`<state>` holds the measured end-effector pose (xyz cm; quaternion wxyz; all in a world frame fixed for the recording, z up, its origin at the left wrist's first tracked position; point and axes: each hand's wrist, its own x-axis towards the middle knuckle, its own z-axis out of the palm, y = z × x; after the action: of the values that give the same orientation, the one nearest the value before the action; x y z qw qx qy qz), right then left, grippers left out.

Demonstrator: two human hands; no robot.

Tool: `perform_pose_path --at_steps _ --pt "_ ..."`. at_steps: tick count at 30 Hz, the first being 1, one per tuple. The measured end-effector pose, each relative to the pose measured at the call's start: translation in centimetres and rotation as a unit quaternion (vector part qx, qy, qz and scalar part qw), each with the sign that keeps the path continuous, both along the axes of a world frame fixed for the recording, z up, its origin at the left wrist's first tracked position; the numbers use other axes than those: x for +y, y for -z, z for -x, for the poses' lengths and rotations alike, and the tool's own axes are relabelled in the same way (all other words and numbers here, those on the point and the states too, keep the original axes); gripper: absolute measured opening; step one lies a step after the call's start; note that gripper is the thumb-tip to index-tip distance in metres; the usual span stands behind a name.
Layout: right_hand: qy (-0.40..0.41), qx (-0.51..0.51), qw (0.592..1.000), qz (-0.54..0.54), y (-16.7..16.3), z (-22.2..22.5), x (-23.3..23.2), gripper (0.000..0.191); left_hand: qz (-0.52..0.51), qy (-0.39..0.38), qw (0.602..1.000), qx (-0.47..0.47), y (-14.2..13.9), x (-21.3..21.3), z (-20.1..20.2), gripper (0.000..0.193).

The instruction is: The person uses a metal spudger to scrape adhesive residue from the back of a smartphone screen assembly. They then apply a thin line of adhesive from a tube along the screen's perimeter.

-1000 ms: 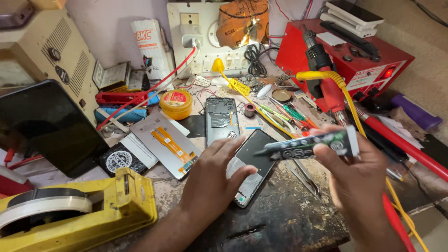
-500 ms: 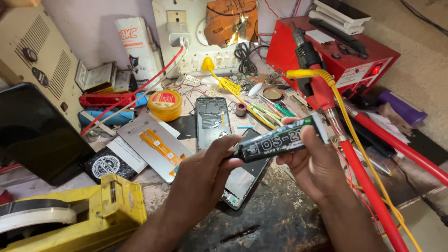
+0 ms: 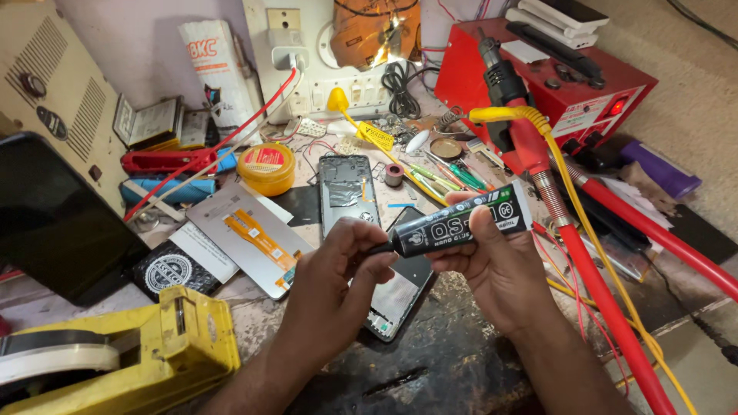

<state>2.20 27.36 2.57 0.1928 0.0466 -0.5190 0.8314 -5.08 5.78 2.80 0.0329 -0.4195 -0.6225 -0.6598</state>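
Both hands meet over the middle of the desk, holding one black tube between them. The tube lies nearly level, its crimped tail raised slightly toward the right, its nozzle end pointing left.

The right hand grips the tube's body: the thumb presses across the front face near the middle, and the other fingers curl beneath and behind it. The crimped tail sticks out past the hand, clear of the fingers.

The left hand is closed on the nozzle end. Its fingertips pinch around the narrow tip, which is hidden inside the grip; whether a cap is there cannot be told.

Directly under the hands lies a phone with a dark, glossy face, partly covered by both wrists. The tube hangs above it, not touching.

Behind the hands, a phone frame lies flat. To its left rests a grey panel with an orange flex strip, and beyond that a round yellow tin.

A yellow tape dispenser occupies the near left corner. A large black screen leans at the far left.

To the right, a red-handled tool with a yellow cable runs down past the right wrist. A red box stands behind it.
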Motion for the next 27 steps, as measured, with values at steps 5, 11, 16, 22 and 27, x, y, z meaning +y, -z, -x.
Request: perform_pose_path --at_steps 5,11,16,22,27 --pt "-0.016 0.008 1.0 -0.002 0.1 -0.3 -0.1 0.047 0.18 -0.092 0.968 -0.146 -0.5 0.0 0.0 0.035" --pt "0.01 0.0 1.0 -0.003 0.0 -0.2 0.1 0.045 0.03 -0.035 0.998 -0.032 -1.2 0.1 -0.1 0.025" --pt "0.011 0.016 1.0 -0.024 0.2 -0.2 -0.3 0.044 0.159 -0.138 0.968 -0.14 -1.1 0.8 0.6 0.049" --pt "0.069 0.005 0.998 0.006 -0.1 0.4 0.0 0.045 0.1 -0.117 0.953 -0.261 -1.6 4.1 2.2 0.073" --pt "0.11 -0.005 0.993 0.051 -0.4 0.4 0.9 0.048 0.093 -0.093 0.979 -0.154 -1.9 5.0 2.7 0.028"
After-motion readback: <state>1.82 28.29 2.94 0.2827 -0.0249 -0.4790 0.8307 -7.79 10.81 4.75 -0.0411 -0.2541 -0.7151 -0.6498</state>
